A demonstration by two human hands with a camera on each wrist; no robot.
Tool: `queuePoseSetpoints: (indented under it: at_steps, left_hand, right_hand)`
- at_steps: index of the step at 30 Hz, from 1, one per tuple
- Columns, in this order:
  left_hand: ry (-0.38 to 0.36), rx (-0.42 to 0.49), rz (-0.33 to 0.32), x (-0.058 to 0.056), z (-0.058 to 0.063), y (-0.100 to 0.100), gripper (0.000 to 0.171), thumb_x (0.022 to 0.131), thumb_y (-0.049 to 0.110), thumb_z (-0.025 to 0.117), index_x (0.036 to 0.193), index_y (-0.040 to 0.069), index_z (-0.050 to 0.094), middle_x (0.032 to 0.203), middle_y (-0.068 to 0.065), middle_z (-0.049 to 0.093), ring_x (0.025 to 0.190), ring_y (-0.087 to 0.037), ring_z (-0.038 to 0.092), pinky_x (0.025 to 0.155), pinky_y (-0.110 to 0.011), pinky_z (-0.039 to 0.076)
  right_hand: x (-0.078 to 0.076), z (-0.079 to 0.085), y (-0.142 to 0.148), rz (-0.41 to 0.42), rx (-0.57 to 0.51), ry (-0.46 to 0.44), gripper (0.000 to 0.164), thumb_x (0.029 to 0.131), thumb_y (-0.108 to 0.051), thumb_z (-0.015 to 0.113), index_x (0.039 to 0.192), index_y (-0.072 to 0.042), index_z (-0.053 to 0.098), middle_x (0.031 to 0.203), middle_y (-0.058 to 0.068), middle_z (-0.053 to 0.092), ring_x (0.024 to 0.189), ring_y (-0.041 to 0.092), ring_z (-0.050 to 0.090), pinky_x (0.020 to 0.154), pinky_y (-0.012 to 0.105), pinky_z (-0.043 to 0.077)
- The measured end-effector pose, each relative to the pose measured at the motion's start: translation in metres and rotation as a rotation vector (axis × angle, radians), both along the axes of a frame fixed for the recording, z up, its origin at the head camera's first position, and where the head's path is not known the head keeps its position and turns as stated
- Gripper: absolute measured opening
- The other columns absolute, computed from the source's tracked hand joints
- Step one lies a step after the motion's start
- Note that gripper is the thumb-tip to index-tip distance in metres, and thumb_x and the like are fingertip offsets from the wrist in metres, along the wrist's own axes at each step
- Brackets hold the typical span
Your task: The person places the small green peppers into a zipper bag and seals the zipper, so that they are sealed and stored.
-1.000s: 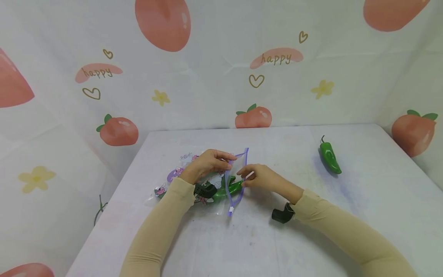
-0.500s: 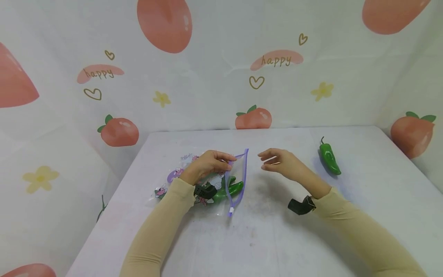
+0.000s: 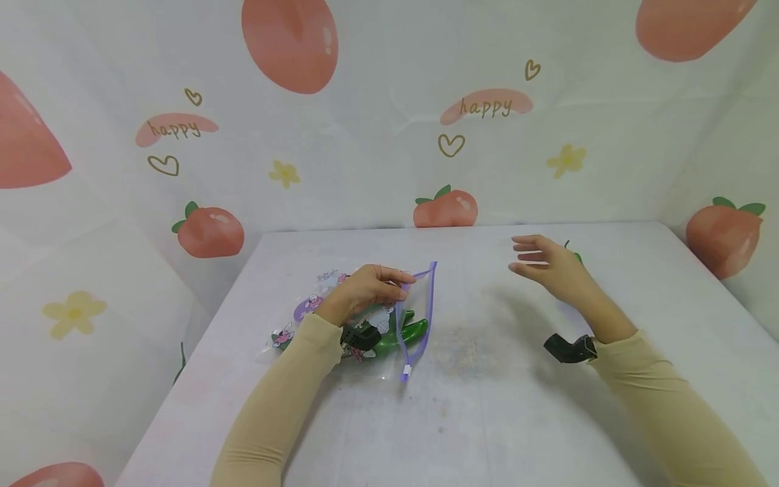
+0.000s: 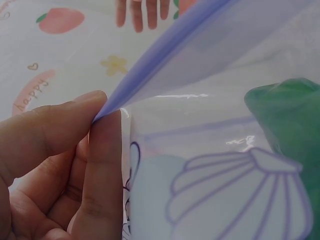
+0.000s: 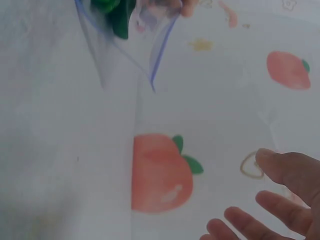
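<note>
My left hand point(image 3: 359, 292) pinches the purple-edged rim of a clear printed zip bag point(image 3: 431, 297) between thumb and finger. In the left wrist view that rim point(image 4: 150, 62) is drawn aside, and the bag's mouth gapes. Green peppers point(image 3: 416, 332) lie inside, one with its end at the mouth. Over the right part of the table, my right hand point(image 3: 558, 272) is raised with fingers spread and nothing in them. Behind it another green pepper point(image 3: 578, 258) lies on the table, mostly hidden by the hand.
A white slider point(image 3: 407, 370) sits at the near end of the bag's zip. The white table point(image 3: 450, 433) meets a printed cloth backdrop point(image 3: 365, 155) at its far edge. A dark green stem-like thing point(image 3: 181, 362) shows at the table's left edge.
My right hand has left the bag's mouth and moved right and away from me, now overlapping the loose pepper. My left hand and the bag have stayed put.
</note>
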State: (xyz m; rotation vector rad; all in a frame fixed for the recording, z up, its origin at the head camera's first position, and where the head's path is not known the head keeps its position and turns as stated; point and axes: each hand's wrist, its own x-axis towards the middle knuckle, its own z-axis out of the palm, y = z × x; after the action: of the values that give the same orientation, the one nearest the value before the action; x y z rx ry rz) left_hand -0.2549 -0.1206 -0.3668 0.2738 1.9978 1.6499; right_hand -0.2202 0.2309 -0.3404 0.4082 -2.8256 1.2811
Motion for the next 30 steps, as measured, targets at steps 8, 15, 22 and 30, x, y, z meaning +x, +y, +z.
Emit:
queuePoseSetpoints:
  at_steps: [8, 15, 22, 30]
  left_hand:
    - [-0.003, -0.007, 0.004, 0.0, 0.0, 0.001, 0.043, 0.086, -0.003, 0.067, 0.127, -0.01, 0.057, 0.082, 0.002, 0.061, 0.064, -0.009, 0.049, 0.062, -0.021, 0.046]
    - [0.009, -0.008, -0.001, 0.001, 0.001, 0.0, 0.045, 0.086, -0.002, 0.067, 0.128, -0.011, 0.055, 0.08, 0.002, 0.06, 0.063, -0.011, 0.048, 0.061, -0.023, 0.044]
    - [0.002, -0.006, 0.0, 0.002, 0.003, 0.0, 0.045, 0.086, -0.002, 0.067, 0.129, -0.011, 0.055, 0.08, 0.002, 0.059, 0.064, -0.012, 0.048, 0.062, -0.024, 0.045]
    - [-0.002, -0.011, 0.006, 0.001, 0.001, 0.0, 0.045, 0.086, -0.003, 0.067, 0.129, -0.01, 0.055, 0.084, 0.001, 0.059, 0.065, -0.01, 0.05, 0.064, -0.023, 0.047]
  right_hand:
    - [-0.001, -0.005, 0.032, -0.115, 0.079, 0.038, 0.068, 0.094, -0.038, 0.063, 0.147, -0.005, 0.036, 0.142, 0.026, 0.045, 0.126, 0.046, 0.048, 0.099, 0.062, 0.039]
    - [-0.005, -0.018, 0.057, -0.176, 0.102, -0.045, 0.074, 0.094, -0.044, 0.06, 0.149, -0.004, 0.031, 0.147, 0.027, 0.038, 0.131, 0.05, 0.038, 0.101, 0.067, 0.03]
    - [-0.007, -0.03, 0.079, -0.231, 0.159, -0.107, 0.072, 0.097, -0.038, 0.057, 0.148, 0.003, 0.029, 0.144, 0.035, 0.035, 0.128, 0.055, 0.037, 0.099, 0.066, 0.033]
    - [-0.005, -0.038, 0.092, -0.255, 0.17, -0.215, 0.076, 0.097, -0.038, 0.057, 0.148, 0.008, 0.024, 0.141, 0.041, 0.031, 0.129, 0.056, 0.034, 0.099, 0.064, 0.036]
